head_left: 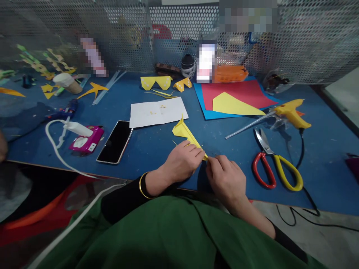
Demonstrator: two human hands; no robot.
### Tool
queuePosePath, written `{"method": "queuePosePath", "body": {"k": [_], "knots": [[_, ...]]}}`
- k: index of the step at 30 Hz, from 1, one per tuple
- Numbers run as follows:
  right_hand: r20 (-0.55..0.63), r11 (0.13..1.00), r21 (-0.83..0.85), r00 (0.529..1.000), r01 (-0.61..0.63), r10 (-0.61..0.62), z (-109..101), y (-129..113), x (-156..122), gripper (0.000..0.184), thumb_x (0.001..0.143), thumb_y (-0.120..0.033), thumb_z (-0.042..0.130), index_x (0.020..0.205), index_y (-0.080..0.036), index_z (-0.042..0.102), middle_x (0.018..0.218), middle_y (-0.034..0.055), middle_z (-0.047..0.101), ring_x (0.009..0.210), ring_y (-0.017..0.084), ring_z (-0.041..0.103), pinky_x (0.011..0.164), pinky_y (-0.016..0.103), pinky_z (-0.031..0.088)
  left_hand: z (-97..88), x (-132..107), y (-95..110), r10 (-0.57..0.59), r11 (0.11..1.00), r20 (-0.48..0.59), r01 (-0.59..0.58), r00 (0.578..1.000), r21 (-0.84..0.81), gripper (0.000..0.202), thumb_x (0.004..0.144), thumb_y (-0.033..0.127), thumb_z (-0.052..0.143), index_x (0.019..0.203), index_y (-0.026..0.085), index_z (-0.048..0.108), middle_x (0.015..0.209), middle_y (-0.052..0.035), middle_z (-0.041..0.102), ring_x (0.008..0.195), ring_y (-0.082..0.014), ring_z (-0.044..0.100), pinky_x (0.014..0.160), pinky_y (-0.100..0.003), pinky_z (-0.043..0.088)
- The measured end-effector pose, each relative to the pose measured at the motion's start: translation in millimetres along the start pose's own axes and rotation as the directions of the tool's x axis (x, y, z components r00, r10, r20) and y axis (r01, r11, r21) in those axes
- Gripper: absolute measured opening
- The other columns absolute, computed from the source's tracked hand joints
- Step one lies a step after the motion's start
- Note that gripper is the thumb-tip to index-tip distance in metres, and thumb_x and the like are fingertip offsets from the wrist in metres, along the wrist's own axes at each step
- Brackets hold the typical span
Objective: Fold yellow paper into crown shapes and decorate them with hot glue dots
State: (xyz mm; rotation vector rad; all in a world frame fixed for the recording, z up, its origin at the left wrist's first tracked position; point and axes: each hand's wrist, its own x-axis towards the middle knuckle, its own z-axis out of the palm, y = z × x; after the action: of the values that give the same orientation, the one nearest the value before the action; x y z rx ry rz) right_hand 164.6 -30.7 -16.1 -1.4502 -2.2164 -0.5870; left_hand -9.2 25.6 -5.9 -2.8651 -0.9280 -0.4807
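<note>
Pinching folded yellow paper (187, 135), pointed and creased, both hands meet.

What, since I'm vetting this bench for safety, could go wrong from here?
The folded yellow paper, pinched at one tip by left hand and right hand, might tear. The scissors lie bare-bladed near the right hand; a sideways reach could meet the blades. The cord of the glue gun passes the scissors and drops off the table edge, so it could snag.

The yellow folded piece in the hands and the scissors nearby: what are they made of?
The yellow folded piece looks like matte coloured paper: sharp creases, thin edges. The scissors have shiny metal blades and glossy red and yellow handles, probably plastic.
</note>
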Motion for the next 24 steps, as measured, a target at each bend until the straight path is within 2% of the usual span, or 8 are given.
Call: {"method": "queuePosePath", "body": {"k": [2, 5, 8, 12, 14, 17, 21, 24], "knots": [[-0.018, 0.999, 0.019, 0.999, -0.034, 0.034, -0.1, -4.3, 2.2, 0.018, 0.095, -0.016, 0.055, 0.079, -0.021, 0.064, 0.068, 0.0028, 0.060, 0.059, 0.017, 0.044, 0.061, 0.032, 0.034, 0.6, -0.1, 1.2, -0.004, 1.000, -0.017, 0.005, 1.000, 0.025, 0.024, 0.101, 0.022, 0.046, 0.096, 0.013, 0.068, 0.091, -0.0093, 0.074, 0.085, -0.0229, 0.068, 0.083, -0.039, 0.048], [-0.016, 0.995, 0.086, 0.999, -0.048, 0.049, -0.2, -6.3, 3.4, 0.017, 0.095, -0.015, 0.053, 0.084, -0.021, 0.064, 0.072, 0.0031, 0.063, 0.060, 0.016, 0.046, 0.061, 0.032, 0.036, 3.0, -1.3, 1.0, -0.018, 0.997, -0.056, 0.022, 0.998, 0.071, 0.026, 0.100, 0.016, 0.045, 0.086, 0.015, 0.067, 0.081, -0.0063, 0.073, 0.077, -0.0203, 0.066, 0.080, -0.038, 0.046], [0.010, 0.971, 0.238, 0.999, 0.029, -0.032, -0.2, 0.1, 2.0, 0.013, 0.097, -0.018, 0.053, 0.099, -0.019, 0.065, 0.086, 0.0059, 0.070, 0.074, 0.018, 0.058, 0.071, 0.031, 0.044, 4.6, -4.7, 0.4, -0.028, 0.996, -0.074, 0.034, 0.997, 0.077, 0.026, 0.099, 0.014, 0.046, 0.084, 0.015, 0.067, 0.078, -0.0049, 0.072, 0.074, -0.0191, 0.066, 0.074, -0.035, 0.046], [0.059, 0.930, 0.363, 0.994, 0.065, -0.092, 2.8, 19.6, 0.7, 0.023, 0.098, -0.026, 0.054, 0.117, -0.015, 0.061, 0.105, 0.0106, 0.072, 0.095, 0.021, 0.063, 0.083, 0.034, 0.048, 4.5, -11.7, 2.5, -0.067, 0.997, -0.088, 0.069, 0.994, 0.017, 0.023, 0.099, 0.013, 0.048, 0.090, 0.015, 0.068, 0.084, -0.0051, 0.075, 0.077, -0.0180, 0.068, 0.073, -0.033, 0.048], [0.065, 0.926, 0.368, 0.991, 0.085, -0.117, 5.7, 28.7, 3.4, 0.020, 0.098, -0.023, 0.054, 0.115, -0.017, 0.062, 0.106, 0.0091, 0.072, 0.095, 0.020, 0.064, 0.084, 0.033, 0.048, 4.9, -15.0, 4.8, -0.087, 0.996, -0.099, 0.087, 0.991, -0.004, 0.023, 0.099, 0.012, 0.047, 0.092, 0.015, 0.069, 0.085, -0.0044, 0.075, 0.078, -0.0173, 0.068, 0.075, -0.032, 0.049], [0.046, 0.915, 0.353, 0.974, 0.193, -0.223, 10.9, 34.8, 12.1, 0.014, 0.097, -0.019, 0.054, 0.105, -0.017, 0.065, 0.099, 0.0064, 0.073, 0.089, 0.019, 0.063, 0.087, 0.033, 0.046, 6.5, -18.6, 7.8, -0.108, 0.994, -0.099, 0.106, 0.989, -0.018, 0.024, 0.100, 0.014, 0.046, 0.092, 0.017, 0.068, 0.084, -0.0036, 0.074, 0.078, -0.0167, 0.068, 0.073, -0.030, 0.049], [0.024, 0.897, 0.328, 0.946, 0.297, -0.322, 16.1, 31.0, 22.2, 0.016, 0.097, -0.015, 0.053, 0.090, -0.017, 0.067, 0.088, 0.0047, 0.072, 0.078, 0.017, 0.059, 0.089, 0.033, 0.044, 7.3, -20.0, 8.4, -0.121, 0.993, -0.098, 0.121, 0.988, -0.005, 0.029, 0.101, 0.015, 0.045, 0.080, 0.017, 0.066, 0.074, -0.0023, 0.069, 0.070, -0.0165, 0.064, 0.066, -0.029, 0.047], [-0.028, 0.893, 0.273, 0.931, 0.357, -0.364, 15.3, 26.3, 22.0, 0.021, 0.097, -0.011, 0.051, 0.086, -0.016, 0.068, 0.084, 0.0045, 0.071, 0.076, 0.017, 0.058, 0.090, 0.033, 0.043, 6.3, -18.5, 7.2, -0.120, 0.993, -0.092, 0.121, 0.988, 0.001, 0.031, 0.101, 0.014, 0.043, 0.080, 0.017, 0.066, 0.075, -0.0027, 0.068, 0.071, -0.0158, 0.063, 0.066, -0.029, 0.047]]}}
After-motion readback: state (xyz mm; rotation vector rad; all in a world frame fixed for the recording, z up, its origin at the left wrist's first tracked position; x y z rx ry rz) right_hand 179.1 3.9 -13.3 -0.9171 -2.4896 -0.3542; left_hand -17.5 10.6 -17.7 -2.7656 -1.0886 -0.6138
